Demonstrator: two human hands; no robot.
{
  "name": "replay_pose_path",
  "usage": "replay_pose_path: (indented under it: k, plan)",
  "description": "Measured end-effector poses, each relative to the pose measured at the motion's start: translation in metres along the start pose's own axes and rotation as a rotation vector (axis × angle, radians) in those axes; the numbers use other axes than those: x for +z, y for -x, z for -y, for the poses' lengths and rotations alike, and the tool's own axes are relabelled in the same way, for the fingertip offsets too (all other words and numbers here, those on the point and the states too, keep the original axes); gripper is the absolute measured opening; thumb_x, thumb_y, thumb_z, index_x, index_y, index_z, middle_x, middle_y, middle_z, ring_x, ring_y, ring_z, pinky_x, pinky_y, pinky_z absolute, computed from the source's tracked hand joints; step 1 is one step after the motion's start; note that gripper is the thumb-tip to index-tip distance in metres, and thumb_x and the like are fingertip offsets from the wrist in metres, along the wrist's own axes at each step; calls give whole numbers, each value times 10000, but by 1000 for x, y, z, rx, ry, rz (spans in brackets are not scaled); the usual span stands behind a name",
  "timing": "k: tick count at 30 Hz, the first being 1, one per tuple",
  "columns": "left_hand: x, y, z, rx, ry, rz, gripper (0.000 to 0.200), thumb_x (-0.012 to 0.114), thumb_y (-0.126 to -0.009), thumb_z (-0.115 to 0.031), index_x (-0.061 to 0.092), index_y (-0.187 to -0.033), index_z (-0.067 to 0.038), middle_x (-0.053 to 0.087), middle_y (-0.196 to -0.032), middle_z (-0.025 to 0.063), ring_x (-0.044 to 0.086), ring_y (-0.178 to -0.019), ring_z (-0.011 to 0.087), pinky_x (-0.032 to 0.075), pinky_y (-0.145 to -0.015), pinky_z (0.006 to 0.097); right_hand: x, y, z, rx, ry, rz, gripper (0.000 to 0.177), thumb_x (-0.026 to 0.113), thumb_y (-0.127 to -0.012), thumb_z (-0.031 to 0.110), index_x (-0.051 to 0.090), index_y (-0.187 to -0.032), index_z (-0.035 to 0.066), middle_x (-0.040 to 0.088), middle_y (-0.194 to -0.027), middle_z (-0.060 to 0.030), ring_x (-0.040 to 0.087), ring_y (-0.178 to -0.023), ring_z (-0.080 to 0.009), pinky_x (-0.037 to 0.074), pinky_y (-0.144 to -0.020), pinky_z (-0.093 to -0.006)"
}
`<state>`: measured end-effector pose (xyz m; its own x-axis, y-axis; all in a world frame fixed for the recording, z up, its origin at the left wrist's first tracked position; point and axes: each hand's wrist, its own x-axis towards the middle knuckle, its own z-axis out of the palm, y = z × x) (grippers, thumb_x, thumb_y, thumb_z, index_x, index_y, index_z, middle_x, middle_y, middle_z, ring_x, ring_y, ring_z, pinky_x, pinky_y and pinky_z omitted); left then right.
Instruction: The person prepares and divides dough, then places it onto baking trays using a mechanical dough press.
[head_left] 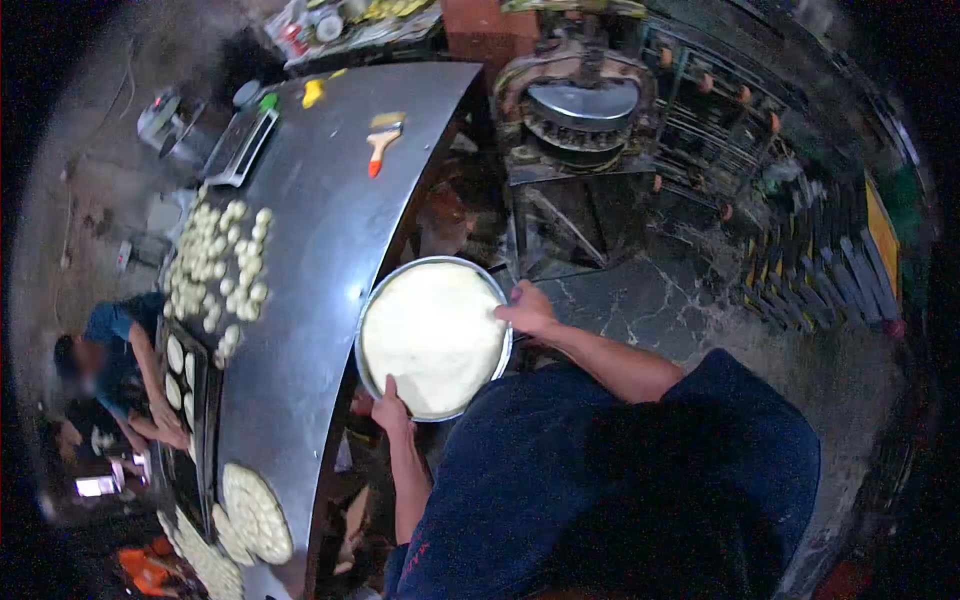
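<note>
A round metal pan (511, 352) filled with a wide, flat slab of pale dough (430, 335) is held in front of my body, beside the edge of the steel table. My left hand (392, 408) grips the near rim, its thumb over the dough's edge. On the far right side of the rim, my right hand (528, 309) is closed, thumb on the dough. The fingers of both hands are mostly hidden under the pan.
The steel table (310, 230) carries a brush (383, 142), many dough balls (220, 250), a baking tray (205, 400) and a round dough slab (255, 512). A co-worker (125, 350) reaches over the tray. Beyond stand a dough press machine (580, 105) and stacked trays (820, 265).
</note>
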<state>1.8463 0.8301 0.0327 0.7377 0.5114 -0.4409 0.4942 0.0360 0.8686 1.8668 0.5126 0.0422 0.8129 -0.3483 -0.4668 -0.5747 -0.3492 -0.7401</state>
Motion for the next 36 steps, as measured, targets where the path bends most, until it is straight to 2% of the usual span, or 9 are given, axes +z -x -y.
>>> replay_pose_path:
  k: [5, 11, 13, 17, 21, 26, 29, 32, 36]
  plan:
    - [129, -8, -10, 53, -480, 185, 531, 710, -851, -420, 665, -691, 84, 589, -576, 124, 500, -384, 235, 398, -373, 402, -69, -56, -82, 144, -149, -308, 419, 841, -608, 250, 579, -842, 22, 612, -808, -82, 594, -765, -184, 476, -643, -348]
    - [319, 17, -41, 98, -554, 409, 344, 797, -778, -237, 675, -800, 83, 677, -796, 109, 639, -736, 223, 497, -698, 378, -179, -114, -152, 71, -610, -565, 378, 824, -635, 131, 550, -860, -1, 582, -805, -56, 533, -663, -159, 453, -565, -337]
    - [385, 14, -38, 185, -484, 393, 604, 767, -784, -426, 624, -1016, 113, 670, -958, 133, 625, -678, 233, 506, -563, 391, -230, -117, -133, 166, -513, -573, 341, 804, -669, 119, 534, -861, 39, 578, -766, -59, 500, -514, -132, 392, -410, -311]
    - [470, 43, -112, -165, -62, 683, 398, 729, -848, -302, 630, -1136, -44, 657, -965, 83, 615, -793, 198, 504, -642, 334, -237, -200, -173, 277, -643, -745, 407, 820, -643, 192, 521, -861, 25, 633, -856, -117, 596, -728, -237, 498, -657, -368]
    - [530, 51, -215, 910, -123, 598, 259, 708, -853, -115, 631, -1073, -1, 626, -907, 49, 549, -753, 133, 471, -690, 296, -254, -239, -84, 591, -834, -721, 453, 758, -751, 289, 495, -1012, 28, 630, -946, -179, 652, -778, -274, 541, -525, -386]
    - [567, 79, -442, 1905, -468, 244, 457, 773, -746, -432, 692, -951, -32, 634, -1049, 197, 578, -1009, 384, 441, -930, 468, -228, -297, -80, 359, -643, -148, 469, 685, -835, 254, 425, -1140, 11, 637, -720, -140, 621, -523, -207, 499, -405, -350]
    - [611, 53, -481, 1510, -1332, 692, 747, 754, -583, -696, 722, -818, 12, 687, -833, 240, 678, -841, 394, 545, -745, 464, -301, -286, -74, 271, -203, 382, 287, 644, -876, 225, 559, -1045, 9, 655, -710, -118, 608, -499, -163, 478, -410, -291]
    - [610, 55, -468, 1550, -1146, 581, 662, 789, -584, -634, 736, -802, -12, 692, -781, 207, 690, -790, 367, 556, -742, 439, -418, -236, 41, -220, -93, -36, 131, 639, -832, 152, 676, -885, 37, 652, -664, -46, 601, -513, -118, 480, -455, -270]
    - [604, 57, -458, 1504, -1071, 524, 599, 811, -592, -593, 734, -770, -26, 694, -788, 202, 695, -778, 347, 560, -733, 433, -565, -171, 269, -1227, 407, -877, 291, 634, -842, 130, 657, -1116, 34, 679, -1122, -127, 647, -1033, -229, 511, -882, -347]
